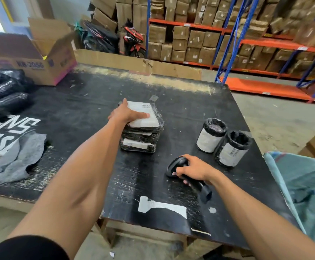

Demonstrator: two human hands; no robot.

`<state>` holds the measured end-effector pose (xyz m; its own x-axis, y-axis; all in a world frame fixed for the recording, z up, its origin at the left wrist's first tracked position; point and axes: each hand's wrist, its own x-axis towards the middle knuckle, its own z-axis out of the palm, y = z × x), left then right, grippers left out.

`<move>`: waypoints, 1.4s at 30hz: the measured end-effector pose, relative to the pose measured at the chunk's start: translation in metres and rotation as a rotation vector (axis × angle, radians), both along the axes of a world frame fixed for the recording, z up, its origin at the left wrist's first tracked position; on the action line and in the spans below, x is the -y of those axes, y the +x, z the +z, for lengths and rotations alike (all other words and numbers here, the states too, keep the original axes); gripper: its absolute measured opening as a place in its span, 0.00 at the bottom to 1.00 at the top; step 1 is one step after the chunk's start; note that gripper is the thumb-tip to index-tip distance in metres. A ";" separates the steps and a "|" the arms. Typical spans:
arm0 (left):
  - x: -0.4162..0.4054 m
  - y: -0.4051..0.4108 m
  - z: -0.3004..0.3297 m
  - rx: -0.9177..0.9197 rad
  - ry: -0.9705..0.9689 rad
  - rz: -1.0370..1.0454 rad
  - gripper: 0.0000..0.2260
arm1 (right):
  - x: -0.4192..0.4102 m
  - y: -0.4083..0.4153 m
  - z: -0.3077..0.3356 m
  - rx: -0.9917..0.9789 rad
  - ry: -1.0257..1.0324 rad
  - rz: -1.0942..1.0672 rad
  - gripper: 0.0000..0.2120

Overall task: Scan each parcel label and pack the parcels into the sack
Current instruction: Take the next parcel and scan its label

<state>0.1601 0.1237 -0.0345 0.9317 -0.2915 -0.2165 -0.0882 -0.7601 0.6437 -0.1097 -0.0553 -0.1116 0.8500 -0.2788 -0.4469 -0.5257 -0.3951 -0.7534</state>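
Warehouse, black table [171,102]. Left hand [126,113] flat, fingers straight, on stacked flat parcels [143,136]; right hand [194,168] wrapped round scanner [188,175]. Two cylindrical parcels [222,141] nearby. Sack [307,184] at right edge. Apparently most packing remaining.

A scuffed black desk [89,102] is set on a grey concrete floor [284,117]. Behind it, blue and orange racking [233,42] is stacked with cardboard boxes [196,38]. A parked motorbike [132,40] is seen by the far wall.
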 end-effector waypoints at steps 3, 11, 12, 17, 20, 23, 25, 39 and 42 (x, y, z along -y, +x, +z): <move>-0.004 -0.007 0.002 0.027 -0.098 0.009 0.61 | 0.011 0.002 0.022 0.148 0.137 -0.075 0.12; -0.006 -0.055 -0.007 0.253 -0.438 0.025 0.49 | 0.012 0.036 0.099 0.587 0.234 -0.279 0.21; -0.005 -0.061 -0.009 0.268 -0.461 0.014 0.49 | 0.009 0.040 0.105 0.619 0.230 -0.302 0.21; -0.001 -0.080 -0.025 0.331 -0.502 0.016 0.46 | -0.013 0.051 0.127 0.650 0.051 -0.284 0.25; -0.002 -0.083 -0.033 0.337 -0.492 0.027 0.45 | -0.020 0.049 0.127 0.667 -0.012 -0.293 0.24; -0.001 -0.084 -0.034 0.335 -0.526 0.050 0.43 | -0.021 0.046 0.126 0.678 -0.026 -0.299 0.24; 0.002 -0.084 -0.032 0.315 -0.559 0.080 0.43 | -0.021 0.045 0.127 0.680 -0.030 -0.298 0.24; 0.010 -0.082 -0.018 0.228 -0.772 0.151 0.36 | -0.014 0.044 0.141 0.712 -0.038 -0.269 0.27; 0.010 -0.083 -0.013 0.251 -0.772 0.136 0.37 | -0.014 0.045 0.143 0.736 -0.031 -0.266 0.26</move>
<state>0.0766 0.1133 -0.0479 0.9636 -0.1545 0.2180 -0.2381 -0.1263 0.9630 -0.0649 -0.0409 0.0313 0.8275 -0.5181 0.2165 0.0245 -0.3519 -0.9357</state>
